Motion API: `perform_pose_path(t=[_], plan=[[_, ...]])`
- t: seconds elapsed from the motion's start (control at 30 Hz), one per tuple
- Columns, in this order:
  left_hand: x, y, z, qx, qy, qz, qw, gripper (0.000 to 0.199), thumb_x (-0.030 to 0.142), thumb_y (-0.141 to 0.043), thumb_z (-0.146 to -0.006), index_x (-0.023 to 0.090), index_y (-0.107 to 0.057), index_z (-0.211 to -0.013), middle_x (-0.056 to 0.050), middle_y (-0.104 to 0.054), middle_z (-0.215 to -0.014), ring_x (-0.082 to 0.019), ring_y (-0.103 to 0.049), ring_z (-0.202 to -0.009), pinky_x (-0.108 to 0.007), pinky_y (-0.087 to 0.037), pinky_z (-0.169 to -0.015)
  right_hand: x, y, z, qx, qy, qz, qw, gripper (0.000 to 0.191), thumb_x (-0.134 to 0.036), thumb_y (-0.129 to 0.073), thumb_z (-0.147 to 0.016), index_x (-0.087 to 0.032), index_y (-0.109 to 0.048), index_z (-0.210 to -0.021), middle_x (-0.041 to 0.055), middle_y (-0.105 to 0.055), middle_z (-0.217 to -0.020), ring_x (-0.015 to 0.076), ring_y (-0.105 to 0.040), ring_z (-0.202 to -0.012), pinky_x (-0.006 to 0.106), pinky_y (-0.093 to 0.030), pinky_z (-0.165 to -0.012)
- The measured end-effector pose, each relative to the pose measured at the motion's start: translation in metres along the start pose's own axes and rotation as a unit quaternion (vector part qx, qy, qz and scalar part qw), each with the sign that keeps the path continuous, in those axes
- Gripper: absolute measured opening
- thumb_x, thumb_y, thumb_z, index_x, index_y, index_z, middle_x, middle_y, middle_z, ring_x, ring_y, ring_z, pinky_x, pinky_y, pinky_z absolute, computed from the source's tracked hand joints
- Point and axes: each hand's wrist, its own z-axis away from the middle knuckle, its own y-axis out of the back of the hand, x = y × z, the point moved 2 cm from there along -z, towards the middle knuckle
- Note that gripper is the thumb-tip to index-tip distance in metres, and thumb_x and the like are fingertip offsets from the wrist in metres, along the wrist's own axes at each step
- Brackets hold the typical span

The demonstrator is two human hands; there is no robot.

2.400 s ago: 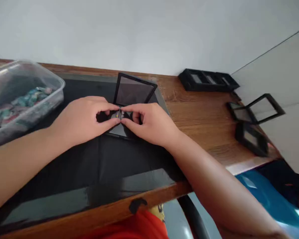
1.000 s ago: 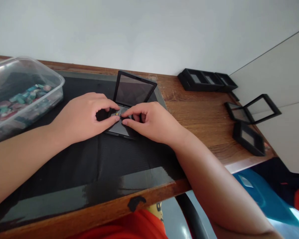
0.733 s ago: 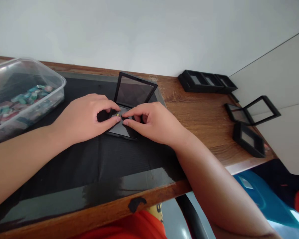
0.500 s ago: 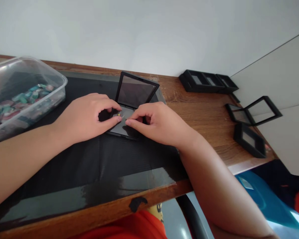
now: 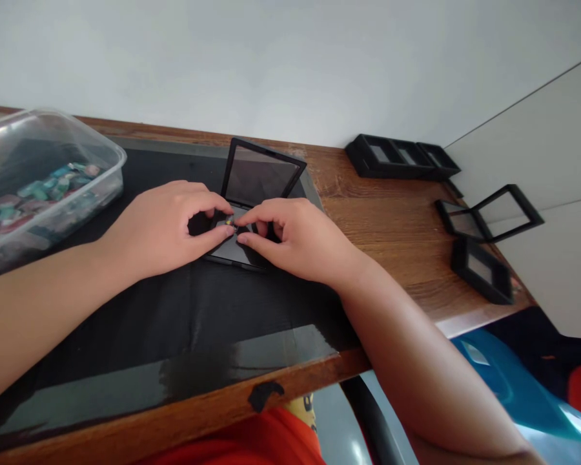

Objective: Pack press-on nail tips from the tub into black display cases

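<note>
A black hinged frame [image 5: 266, 171] with clear panes stands unfolded on the dark mat, its lid half tipped up and its base flat. Over the base, my left hand [image 5: 167, 226] curls thumb and forefinger around a small shiny piece with a yellow spot [image 5: 229, 222], too small to name. From the other side, my right hand [image 5: 305, 239] brings its bent thumb and forefinger close together against the same piece. Whatever lies between the right fingertips is hidden. Both hands partly cover the frame's base.
A clear plastic tub [image 5: 111, 165] of small wrapped pieces in teal and pink stands at the left. Several black frames [image 5: 382, 158] lie along the back right of the wooden table [image 5: 382, 226]. Another unfolded frame [image 5: 510, 223] and a black box-like frame [image 5: 481, 271] sit further right. A blue chair [image 5: 508, 381] is below.
My right fingertips have moved left, right up to the small piece at my left fingertips. The left hand stays nearly in place. The whole view has shifted slightly.
</note>
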Motion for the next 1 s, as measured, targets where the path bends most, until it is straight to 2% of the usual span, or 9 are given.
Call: perform_pose_path(t=[0.23,0.43,0.57,0.7,0.87,1.0], plan=[[0.000,0.000,-0.001,0.002,-0.003,-0.001,1.000,0.047,0.065,-0.055,-0.098,0.032,-0.082,-0.117,-0.007,-0.080,-0.106,-0.032,-0.073,-0.104,-0.045,-0.054,-0.089,0.002,0.005,0.000,-0.014,-0.026,-0.012,0.999,0.018,-0.030,-0.077,-0.102,-0.022,-0.093,-0.101,0.0021,-0.080,-0.084,0.0143,-0.064,-0.074,0.030,-0.038,-0.069],[-0.001,0.000,-0.001,0.001,-0.006,-0.003,1.000,0.047,0.063,-0.054,-0.097,0.031,-0.082,-0.118,-0.008,-0.080,-0.106,-0.034,-0.073,-0.106,-0.047,-0.054,-0.088,0.000,-0.002,-0.002,0.015,-0.061,-0.019,0.998,0.019,-0.037,-0.084,-0.097,-0.021,-0.091,-0.091,0.0003,-0.074,-0.075,0.0127,-0.058,-0.067,0.030,-0.034,-0.063],[-0.001,-0.001,0.000,0.001,-0.007,-0.002,1.000,0.047,0.064,-0.055,-0.098,0.032,-0.082,-0.119,-0.007,-0.080,-0.106,-0.033,-0.074,-0.105,-0.046,-0.054,-0.088,0.004,-0.006,-0.004,0.027,-0.063,-0.025,0.997,0.013,-0.030,-0.089,-0.091,-0.019,-0.089,-0.098,-0.0037,-0.066,-0.069,0.0111,-0.054,-0.064,0.029,-0.034,-0.064],[-0.001,-0.001,-0.001,0.005,-0.009,-0.004,1.000,0.046,0.064,-0.056,-0.099,0.033,-0.082,-0.121,-0.007,-0.081,-0.107,-0.031,-0.074,-0.103,-0.044,-0.054,-0.086,0.007,-0.008,-0.004,0.035,-0.058,-0.037,0.997,0.025,-0.028,-0.089,-0.091,-0.020,-0.089,-0.114,-0.0056,-0.063,-0.069,0.0108,-0.052,-0.064,0.029,-0.033,-0.065],[-0.002,0.000,-0.001,0.003,-0.004,0.009,1.000,0.046,0.065,-0.056,-0.098,0.032,-0.083,-0.117,-0.007,-0.081,-0.106,-0.031,-0.073,-0.101,-0.044,-0.053,-0.086,0.005,-0.012,-0.005,0.028,-0.051,-0.065,0.996,0.011,-0.025,-0.084,-0.095,-0.019,-0.089,-0.103,-0.0067,-0.059,-0.062,0.0093,-0.048,-0.059,0.029,-0.032,-0.064],[-0.001,-0.001,-0.001,0.004,0.000,0.020,1.000,0.048,0.067,-0.056,-0.097,0.032,-0.083,-0.117,-0.006,-0.080,-0.105,-0.031,-0.072,-0.102,-0.045,-0.051,-0.086,0.004,-0.012,-0.006,0.023,-0.055,-0.063,0.996,0.012,-0.026,-0.084,-0.095,-0.018,-0.088,-0.103,-0.0069,-0.059,-0.062,0.0088,-0.048,-0.059,0.029,-0.033,-0.064]])
